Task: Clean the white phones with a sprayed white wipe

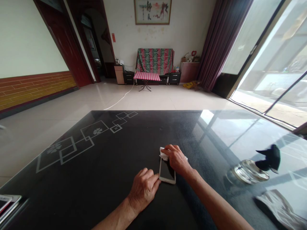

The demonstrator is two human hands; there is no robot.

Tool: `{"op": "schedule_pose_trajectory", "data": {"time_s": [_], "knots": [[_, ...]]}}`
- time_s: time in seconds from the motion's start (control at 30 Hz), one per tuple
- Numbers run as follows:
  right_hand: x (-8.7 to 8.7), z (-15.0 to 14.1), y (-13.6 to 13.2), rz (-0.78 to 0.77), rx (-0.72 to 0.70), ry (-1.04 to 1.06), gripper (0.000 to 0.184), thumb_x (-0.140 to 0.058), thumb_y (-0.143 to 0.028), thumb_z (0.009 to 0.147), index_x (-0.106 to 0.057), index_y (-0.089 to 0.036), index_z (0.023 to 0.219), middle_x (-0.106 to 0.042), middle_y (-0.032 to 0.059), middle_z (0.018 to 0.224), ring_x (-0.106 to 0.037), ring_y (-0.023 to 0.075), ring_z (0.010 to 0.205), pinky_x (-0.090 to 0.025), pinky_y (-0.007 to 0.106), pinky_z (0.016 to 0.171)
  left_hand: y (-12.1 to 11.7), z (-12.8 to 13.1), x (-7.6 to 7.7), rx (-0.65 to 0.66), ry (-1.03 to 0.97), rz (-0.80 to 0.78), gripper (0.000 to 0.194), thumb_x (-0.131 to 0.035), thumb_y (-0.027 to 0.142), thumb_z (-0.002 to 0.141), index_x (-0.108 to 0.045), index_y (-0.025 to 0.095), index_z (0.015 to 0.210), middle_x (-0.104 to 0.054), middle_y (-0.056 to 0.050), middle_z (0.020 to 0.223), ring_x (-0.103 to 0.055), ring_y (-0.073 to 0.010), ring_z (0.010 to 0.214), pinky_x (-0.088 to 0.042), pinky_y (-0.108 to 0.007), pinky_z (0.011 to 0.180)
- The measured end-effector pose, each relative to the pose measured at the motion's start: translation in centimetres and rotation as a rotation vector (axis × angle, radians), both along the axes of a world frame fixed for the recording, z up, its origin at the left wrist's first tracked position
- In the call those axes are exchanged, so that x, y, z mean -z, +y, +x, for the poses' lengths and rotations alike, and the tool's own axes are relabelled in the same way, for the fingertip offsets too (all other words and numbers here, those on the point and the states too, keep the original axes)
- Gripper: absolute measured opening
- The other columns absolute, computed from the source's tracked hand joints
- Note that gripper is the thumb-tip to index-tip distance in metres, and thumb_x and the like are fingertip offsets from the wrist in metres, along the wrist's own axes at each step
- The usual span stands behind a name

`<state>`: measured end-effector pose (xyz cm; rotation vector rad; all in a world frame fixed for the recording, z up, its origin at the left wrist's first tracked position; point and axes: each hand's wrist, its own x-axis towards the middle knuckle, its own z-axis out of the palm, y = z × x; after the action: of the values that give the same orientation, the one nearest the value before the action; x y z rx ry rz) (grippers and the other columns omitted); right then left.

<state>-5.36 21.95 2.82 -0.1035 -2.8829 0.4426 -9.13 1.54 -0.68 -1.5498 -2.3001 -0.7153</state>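
Note:
A white smartphone lies flat on the black glass table, screen up. My left hand rests on the table at the phone's lower left edge, fingers curled, fingertips touching its side. My right hand sits over the phone's upper end, fingers closed on a small white tissue that presses against the phone's top.
A glass ashtray with a dark cloth beside it stands at the right. A crumpled wrapper lies near the right front corner. More phones sit at the left front edge. Beyond the table is tiled floor and a small checkered table.

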Motion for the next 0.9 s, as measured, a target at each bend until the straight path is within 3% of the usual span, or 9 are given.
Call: {"op": "schedule_pose_trajectory", "data": {"time_s": [0.23, 0.43, 0.6, 0.77, 0.9], "knots": [[-0.9, 2.8, -1.3, -0.003, -0.028, -0.019, 0.041, -0.04, -0.003, 0.085, -0.066, -0.024, 0.109, -0.06, 0.0041, 0.106, -0.048, 0.0189, 0.098, -0.04, 0.028, 0.086, -0.1, 0.1, 0.0, -0.003, 0.004, -0.012, 0.013, -0.053, 0.021, 0.091, -0.065, 0.021, 0.085, -0.054, -0.001, 0.068, -0.05, -0.0177, 0.067, -0.042, -0.03, 0.062], [-1.7, 6.8, -3.3, -0.055, -0.061, -0.034, 0.043, -0.043, -0.004, 0.08, -0.062, -0.022, 0.115, -0.058, 0.0059, 0.109, -0.048, 0.0201, 0.102, -0.039, 0.033, 0.093, -0.1, 0.2, -0.1, -0.005, 0.004, -0.025, 0.013, -0.052, 0.02, 0.092, -0.064, 0.02, 0.087, -0.054, -0.001, 0.068, -0.05, -0.018, 0.068, -0.043, -0.031, 0.063], [-2.8, 8.1, -4.4, -0.103, -0.048, -0.037, 0.025, -0.049, -0.023, 0.091, -0.064, -0.025, 0.11, -0.062, 0.0045, 0.108, -0.052, 0.0211, 0.099, -0.04, 0.037, 0.092, -0.2, 0.4, -0.2, 0.009, 0.022, -0.02, 0.014, -0.05, 0.02, 0.093, -0.064, 0.019, 0.093, -0.055, -0.002, 0.07, -0.05, -0.0187, 0.068, -0.044, -0.032, 0.063], [-1.8, 7.5, -4.6, -0.127, 0.043, -0.006, 0.029, -0.04, -0.023, 0.097, -0.069, -0.024, 0.094, -0.065, 0.0035, 0.104, -0.057, 0.0194, 0.097, -0.041, 0.037, 0.091, -0.2, 0.4, -0.3, 0.014, 0.041, 0.003, 0.016, -0.049, 0.02, 0.093, -0.064, 0.018, 0.091, -0.055, -0.002, 0.068, -0.05, -0.0185, 0.066, -0.043, -0.031, 0.061], [-0.5, 7.3, -4.6, -0.17, 0.137, 0.031, 0.02, -0.049, -0.02, 0.091, -0.065, -0.021, 0.101, -0.057, 0.0074, 0.117, -0.06, 0.0192, 0.097, -0.047, 0.031, 0.085, -0.1, 0.3, -0.4, 0.018, 0.058, 0.039, 0.018, -0.047, 0.021, 0.094, -0.065, 0.019, 0.09, -0.054, -0.002, 0.067, -0.05, -0.0179, 0.065, -0.043, -0.031, 0.059]]}}
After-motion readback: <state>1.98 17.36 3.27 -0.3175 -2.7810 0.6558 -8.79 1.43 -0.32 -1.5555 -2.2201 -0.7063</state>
